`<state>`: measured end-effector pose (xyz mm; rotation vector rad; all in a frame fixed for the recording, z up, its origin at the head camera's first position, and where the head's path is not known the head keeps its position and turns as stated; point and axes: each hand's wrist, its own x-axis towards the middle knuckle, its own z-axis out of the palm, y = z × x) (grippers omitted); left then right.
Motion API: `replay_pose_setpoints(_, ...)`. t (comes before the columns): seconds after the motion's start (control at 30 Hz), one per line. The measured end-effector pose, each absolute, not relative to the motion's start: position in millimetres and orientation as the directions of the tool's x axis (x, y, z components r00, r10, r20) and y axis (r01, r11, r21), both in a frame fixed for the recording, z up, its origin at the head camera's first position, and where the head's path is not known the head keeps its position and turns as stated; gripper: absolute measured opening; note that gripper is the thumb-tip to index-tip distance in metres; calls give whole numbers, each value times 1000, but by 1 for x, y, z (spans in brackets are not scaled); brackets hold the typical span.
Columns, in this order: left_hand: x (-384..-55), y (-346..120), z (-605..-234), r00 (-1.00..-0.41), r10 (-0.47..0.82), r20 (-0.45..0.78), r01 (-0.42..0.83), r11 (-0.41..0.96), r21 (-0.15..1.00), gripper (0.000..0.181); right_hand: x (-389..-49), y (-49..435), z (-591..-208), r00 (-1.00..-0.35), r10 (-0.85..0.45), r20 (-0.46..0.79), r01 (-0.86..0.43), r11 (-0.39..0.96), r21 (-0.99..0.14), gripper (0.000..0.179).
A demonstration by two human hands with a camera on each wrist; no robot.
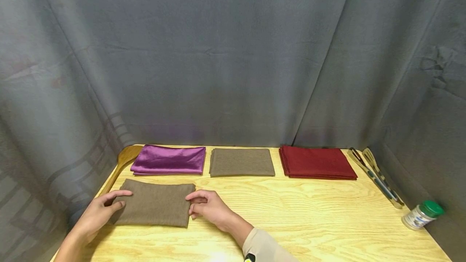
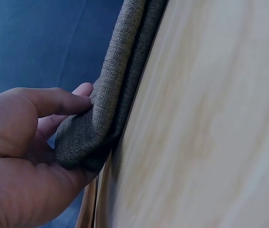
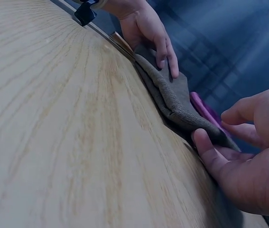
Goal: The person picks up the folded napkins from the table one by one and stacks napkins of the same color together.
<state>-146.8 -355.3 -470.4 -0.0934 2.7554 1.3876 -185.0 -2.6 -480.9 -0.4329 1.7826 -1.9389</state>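
Observation:
A folded brown cloth (image 1: 156, 203) lies at the front left of the table, its top edge a little wavy. My left hand (image 1: 95, 214) holds its left edge, thumb and index finger over the upper face; in the left wrist view the cloth's folded layers (image 2: 117, 71) run up from that hand (image 2: 34, 137). At the opposite edge, my right hand (image 1: 212, 210) grips the right side, index finger by the far corner. The right wrist view has the thumb of this hand (image 3: 253, 156) against the near edge of the cloth (image 3: 170, 102).
Behind lie a folded purple satin cloth (image 1: 169, 159), another folded brown cloth (image 1: 242, 162) and a folded dark red cloth (image 1: 317, 162). A wooden spoon (image 1: 125, 158) lies along the left edge. Tongs (image 1: 376, 177) and a green-lidded jar (image 1: 422, 215) are at the right edge. Grey curtains surround the table.

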Motion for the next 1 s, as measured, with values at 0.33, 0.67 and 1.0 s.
replay_pose_setpoints(0.33, -149, -348, -473, -999, 10, -39, -27, 557, 830, 35, -183, -4, -478, -855, -507, -107, 138, -24, -990, 29)
replay_pose_setpoints(0.67, -151, -342, -469, -998, 21, -63, -40, 579, 814, 39, -184, -1, -476, -913, -401, -77, 104, -48, -993, 22)
replay_pose_setpoints(1.0, -159, -321, -452, -999, 40, -18, 9, 581, 814, 42, -192, 19, -471, -944, -327, -45, 71, -68, -995, 24)
